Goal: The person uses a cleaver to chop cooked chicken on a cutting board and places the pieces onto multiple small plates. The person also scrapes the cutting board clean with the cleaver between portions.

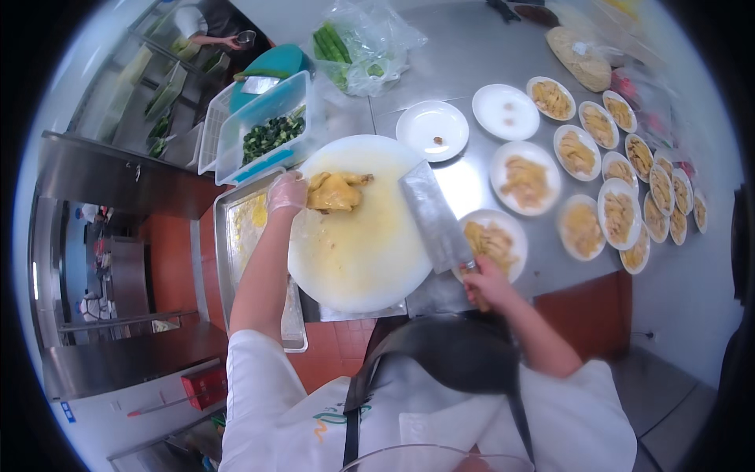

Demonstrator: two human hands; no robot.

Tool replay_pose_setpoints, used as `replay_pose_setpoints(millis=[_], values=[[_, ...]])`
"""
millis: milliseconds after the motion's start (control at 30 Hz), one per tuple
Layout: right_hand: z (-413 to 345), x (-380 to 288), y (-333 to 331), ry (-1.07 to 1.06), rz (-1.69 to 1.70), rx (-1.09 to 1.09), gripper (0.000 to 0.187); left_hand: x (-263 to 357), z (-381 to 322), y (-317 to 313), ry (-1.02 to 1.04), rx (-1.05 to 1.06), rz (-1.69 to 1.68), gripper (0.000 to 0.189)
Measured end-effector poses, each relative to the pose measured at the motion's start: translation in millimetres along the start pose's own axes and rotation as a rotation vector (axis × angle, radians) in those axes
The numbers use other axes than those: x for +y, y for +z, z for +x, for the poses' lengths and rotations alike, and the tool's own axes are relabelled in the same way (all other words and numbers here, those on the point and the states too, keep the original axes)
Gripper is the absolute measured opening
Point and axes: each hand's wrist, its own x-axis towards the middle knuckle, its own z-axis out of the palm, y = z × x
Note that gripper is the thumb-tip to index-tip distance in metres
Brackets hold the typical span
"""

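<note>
My left hand [288,193], in a clear plastic glove, grips the left end of a piece of cooked yellow-skinned chicken [335,193]. The chicken rests on the upper left of a round white cutting board [360,259] stained yellow. In my right hand [492,284] is the wooden handle of a broad cleaver [435,218]. Its blade slants over the board's right edge, apart from the chicken. Just beyond that hand, a white plate of sliced chicken [489,242] is partly covered by the hand and the cleaver.
Several chicken plates [575,152] crowd the steel table's right side. A plate with a small scrap [432,133] stands behind the board. Left are a metal tray [242,236] and a plastic bin of chopped greens [271,138]. A person's hand [231,41] holds a cup at the upper left.
</note>
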Motion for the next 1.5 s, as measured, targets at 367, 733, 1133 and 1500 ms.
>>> replay_pose_setpoints(millis=[367,733,1133,1500], values=[[-28.6,28.9,53.9,-0.036,-0.054,0.181,0.033,-7.8,46.4,20.6,0.224,-0.587,-0.275,0.043],[-19.4,39.1,83.1,-0.022,0.043,0.285,0.022,-36.1,-60.1,-19.8,0.236,-0.655,-0.489,0.045],[-5.5,-18.9,74.2,-0.257,-0.537,0.073,0.032,-10.3,-127.5,-2.1,0.32,-0.187,-0.358,0.031],[-9.7,-53.0,71.1,-0.438,-1.077,-0.026,0.038,-18.9,-145.2,11.5,0.513,0.114,-0.358,0.027]])
